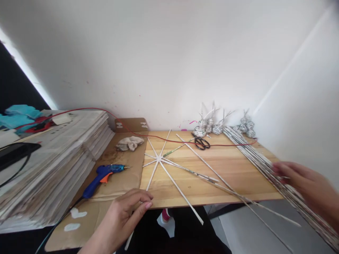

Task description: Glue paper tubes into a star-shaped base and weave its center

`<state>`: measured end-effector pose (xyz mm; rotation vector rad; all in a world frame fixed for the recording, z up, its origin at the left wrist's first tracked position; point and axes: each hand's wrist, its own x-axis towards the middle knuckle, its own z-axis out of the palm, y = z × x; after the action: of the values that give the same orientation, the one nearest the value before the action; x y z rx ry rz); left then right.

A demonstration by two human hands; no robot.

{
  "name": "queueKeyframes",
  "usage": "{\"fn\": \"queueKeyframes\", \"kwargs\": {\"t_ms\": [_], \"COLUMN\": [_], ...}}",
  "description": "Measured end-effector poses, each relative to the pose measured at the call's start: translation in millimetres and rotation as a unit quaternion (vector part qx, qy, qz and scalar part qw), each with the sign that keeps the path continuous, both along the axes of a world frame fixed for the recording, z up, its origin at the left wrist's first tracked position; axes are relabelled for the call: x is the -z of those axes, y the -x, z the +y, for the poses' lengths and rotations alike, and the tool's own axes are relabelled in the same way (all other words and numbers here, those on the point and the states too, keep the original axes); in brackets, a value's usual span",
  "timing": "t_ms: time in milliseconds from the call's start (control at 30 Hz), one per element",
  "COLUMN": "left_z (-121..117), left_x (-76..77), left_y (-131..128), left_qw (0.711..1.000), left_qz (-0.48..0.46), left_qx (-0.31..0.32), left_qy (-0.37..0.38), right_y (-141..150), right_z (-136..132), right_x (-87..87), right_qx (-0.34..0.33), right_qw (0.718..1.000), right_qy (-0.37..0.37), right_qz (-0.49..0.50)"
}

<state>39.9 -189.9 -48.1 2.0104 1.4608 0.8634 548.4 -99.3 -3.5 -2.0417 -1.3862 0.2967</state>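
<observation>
My left hand (129,208) lies at the table's front edge, fingers loosely bent and a gap between thumb and index finger. One arm of a star of pale rolled-paper sticks (159,159) runs beneath it. The star lies flat, its sticks joined at a small centre. My right hand (302,180), smeared by motion, hovers over or touches a long bundle of rolled-paper sticks (254,160) at the right; its grip is unclear. Between star and bundle lie loose paper sticks (212,167), crossing near the front edge and reaching past it.
At left lie a blue glue gun (102,176) on cardboard (127,190), a crumpled cloth (129,143) and a tall newspaper stack (87,148). Black-handled scissors (202,143) and small woven paper gourds (200,128) stand at the back. A red cord (169,140) crosses the table (238,176).
</observation>
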Motion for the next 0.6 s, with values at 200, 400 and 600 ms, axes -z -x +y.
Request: {"fn": "queueKeyframes", "kwargs": {"t_ms": [200, 400, 600], "left_z": [-1, 30, 132], "left_x": [14.8, -8.7, -48.0], "left_y": [23, 14, -26], "left_qw": [0.996, 0.989, 0.965], "left_qz": [0.056, 0.125, 0.230], "left_qx": [-0.010, 0.008, 0.069], "left_qy": [-0.067, -0.080, -0.106], "right_y": [74, 85, 74], "right_z": [96, 164, 183], "right_x": [19.6, 51.6, 28.1], "right_qx": [-0.256, -0.325, -0.299], "right_qw": [0.959, 0.900, 0.898], "right_qy": [0.024, 0.029, 0.032], "right_qz": [-0.119, -0.290, -0.320]}}
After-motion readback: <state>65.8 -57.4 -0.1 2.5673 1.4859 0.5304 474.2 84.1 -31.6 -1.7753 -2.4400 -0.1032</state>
